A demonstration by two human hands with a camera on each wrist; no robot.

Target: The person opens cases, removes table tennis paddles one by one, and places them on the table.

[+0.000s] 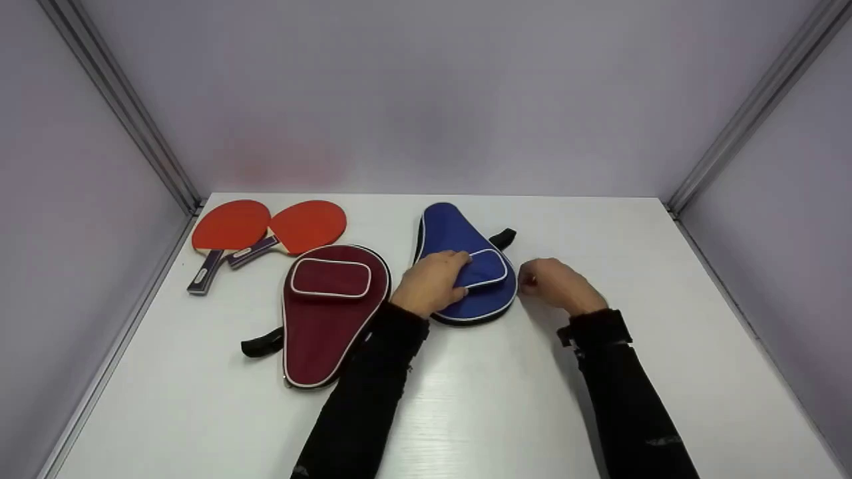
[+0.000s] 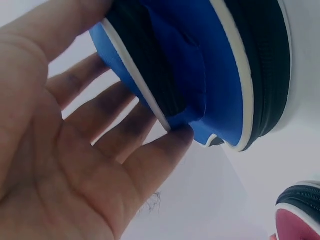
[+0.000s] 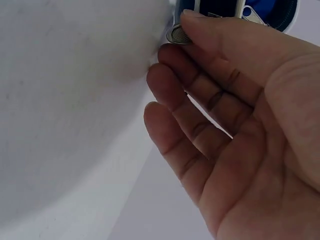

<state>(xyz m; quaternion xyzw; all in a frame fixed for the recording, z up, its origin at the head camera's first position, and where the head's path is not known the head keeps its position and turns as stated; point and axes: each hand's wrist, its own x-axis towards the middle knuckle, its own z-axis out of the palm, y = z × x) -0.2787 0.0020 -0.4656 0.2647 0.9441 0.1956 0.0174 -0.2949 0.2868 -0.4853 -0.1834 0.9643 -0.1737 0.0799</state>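
A blue table tennis paddle case [image 1: 447, 229] with white piping lies on the white table, its narrow end pointing away. My left hand [image 1: 431, 283] grips the raised front pocket [image 1: 489, 269] of the case, thumb at one edge and fingers at the other, as the left wrist view shows. At the case's right edge, my right hand [image 1: 556, 283] pinches a round metal zipper pull [image 3: 177, 35] between thumb and forefinger. Another metal zipper slider [image 3: 252, 15] appears just past the thumb in the right wrist view. A black strap [image 1: 504, 238] sticks out from the case's far right side.
Left of the blue case lies a maroon paddle case [image 1: 319, 332], with a black strap [image 1: 263, 342] at its left. Two red paddles, one [image 1: 233, 225] beside the other [image 1: 311, 225], lie at the table's back left. Pale walls surround the table [image 1: 665, 266] on three sides.
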